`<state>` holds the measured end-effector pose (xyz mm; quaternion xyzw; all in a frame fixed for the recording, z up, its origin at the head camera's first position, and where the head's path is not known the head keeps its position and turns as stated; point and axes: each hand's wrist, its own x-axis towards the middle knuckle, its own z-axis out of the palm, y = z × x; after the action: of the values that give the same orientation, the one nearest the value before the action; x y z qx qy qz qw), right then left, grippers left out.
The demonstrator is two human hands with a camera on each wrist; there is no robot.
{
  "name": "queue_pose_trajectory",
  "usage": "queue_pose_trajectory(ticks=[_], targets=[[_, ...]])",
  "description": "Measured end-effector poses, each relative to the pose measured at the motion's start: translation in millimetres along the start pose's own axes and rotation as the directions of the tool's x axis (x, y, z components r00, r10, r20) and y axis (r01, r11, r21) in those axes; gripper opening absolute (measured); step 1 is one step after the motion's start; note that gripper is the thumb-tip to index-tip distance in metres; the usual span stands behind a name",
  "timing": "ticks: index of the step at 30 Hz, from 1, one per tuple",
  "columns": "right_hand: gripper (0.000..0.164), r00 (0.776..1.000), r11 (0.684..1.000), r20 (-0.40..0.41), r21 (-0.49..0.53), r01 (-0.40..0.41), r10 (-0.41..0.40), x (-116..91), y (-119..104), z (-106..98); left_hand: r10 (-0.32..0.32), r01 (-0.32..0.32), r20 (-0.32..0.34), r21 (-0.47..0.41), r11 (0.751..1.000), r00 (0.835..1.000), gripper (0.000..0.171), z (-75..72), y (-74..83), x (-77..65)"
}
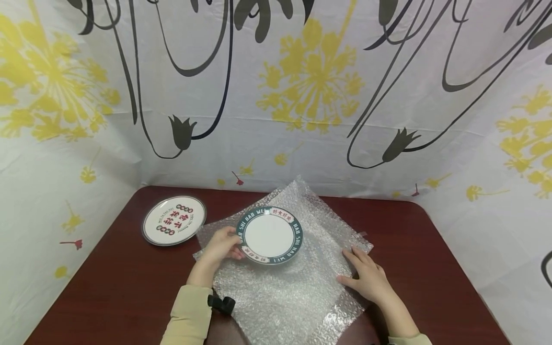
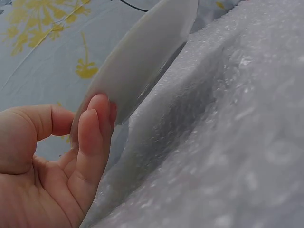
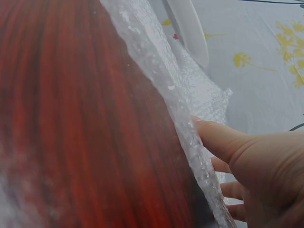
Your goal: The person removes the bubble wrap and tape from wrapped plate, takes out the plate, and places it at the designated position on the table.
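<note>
A round white plate (image 1: pixel 269 235) with a dark green lettered rim is held tilted over the bubble wrap. My left hand (image 1: pixel 222 246) pinches its left edge, thumb on one side and fingers on the other. The left wrist view shows the pale side of the plate (image 2: pixel 147 52) above the wrap. Under it, a large sheet of clear bubble wrap (image 1: pixel 297 297) is spread out. My right hand (image 1: pixel 366 278) rests on the right part of that sheet with its fingers spread. In the right wrist view, the wrap's edge (image 3: pixel 166 90) partly hides those fingers.
A second white plate (image 1: pixel 174 221) with red and green print lies at the back left, close to the wrap's left corner. The dark red wooden table (image 1: pixel 99 282) ends at a patterned cloth wall (image 1: pixel 258 158) at the back and sides.
</note>
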<state>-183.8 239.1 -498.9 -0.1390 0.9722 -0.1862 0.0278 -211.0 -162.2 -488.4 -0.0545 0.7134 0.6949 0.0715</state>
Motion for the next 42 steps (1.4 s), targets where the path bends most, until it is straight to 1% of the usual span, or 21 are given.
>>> queue_pose_trajectory(ticks=[2, 7, 10, 17, 21, 24, 28, 29, 31, 35, 36, 38, 42], targets=[[0.083, 1.000, 1.000, 0.002, 0.001, -0.001, 0.001, 0, 1, 0, -0.011, 0.011, -0.009, -0.006, 1.000, 1.000, 0.042, -3.2, 0.9, -0.4], [0.083, 1.000, 1.000, -0.001, 0.002, -0.001, 0.001, -1, 1, 1, -0.028, 0.027, -0.026, -0.020, 0.999, 0.999, 0.041, -12.7, 3.3, -0.5], [0.083, 1.000, 1.000, -0.007, 0.000, 0.001, -0.001, 0, 2, 1, -0.040, 0.038, -0.032, -0.049, 0.998, 0.999, 0.040, -19.1, 3.8, 0.2], [0.083, 1.000, 1.000, -0.010, 0.010, 0.004, -0.003, 1, 4, 2, -0.042, 0.035, -0.053, -0.122, 0.992, 0.998, 0.047, -32.7, 5.3, -1.3], [0.083, 1.000, 1.000, -0.009, 0.015, 0.001, -0.001, 1, 4, 2, -0.037, 0.028, -0.064, -0.133, 0.991, 0.997, 0.045, -40.2, 5.9, -2.4], [0.083, 1.000, 1.000, -0.005, 0.016, -0.001, 0.001, 0, 3, 2, -0.038, 0.028, -0.072, -0.136, 0.990, 0.997, 0.047, -46.2, 5.4, -3.5], [0.083, 1.000, 1.000, -0.002, 0.012, -0.003, 0.003, 0, 3, 2, -0.048, 0.033, -0.094, -0.151, 0.988, 0.994, 0.053, -54.0, 3.8, -4.6], [0.083, 1.000, 1.000, 0.000, 0.011, -0.003, 0.003, 0, 3, 2, -0.056, 0.039, -0.107, -0.157, 0.987, 0.993, 0.052, -55.7, 3.9, -5.0], [0.083, 1.000, 1.000, 0.001, 0.007, -0.003, 0.003, 1, 3, 2, -0.061, 0.041, -0.124, -0.158, 0.987, 0.990, 0.050, -58.9, 3.9, -5.7], [0.084, 1.000, 1.000, 0.000, 0.003, 0.001, -0.001, 1, 3, 2, -0.076, 0.048, -0.162, -0.173, 0.984, 0.984, 0.037, -63.9, 5.8, -6.9], [0.083, 1.000, 1.000, -0.002, 0.003, 0.001, -0.001, 1, 4, 2, -0.077, 0.047, -0.171, -0.177, 0.983, 0.982, 0.036, -65.0, 6.2, -7.0], [0.084, 1.000, 1.000, -0.004, 0.008, 0.002, -0.002, 1, 4, 2, -0.076, 0.041, -0.185, -0.189, 0.981, 0.980, 0.037, -67.1, 6.7, -7.6], [0.084, 1.000, 1.000, -0.006, 0.013, 0.003, -0.003, 0, 3, 2, -0.067, 0.022, -0.216, -0.204, 0.979, 0.974, 0.043, -70.7, 7.0, -9.3]])
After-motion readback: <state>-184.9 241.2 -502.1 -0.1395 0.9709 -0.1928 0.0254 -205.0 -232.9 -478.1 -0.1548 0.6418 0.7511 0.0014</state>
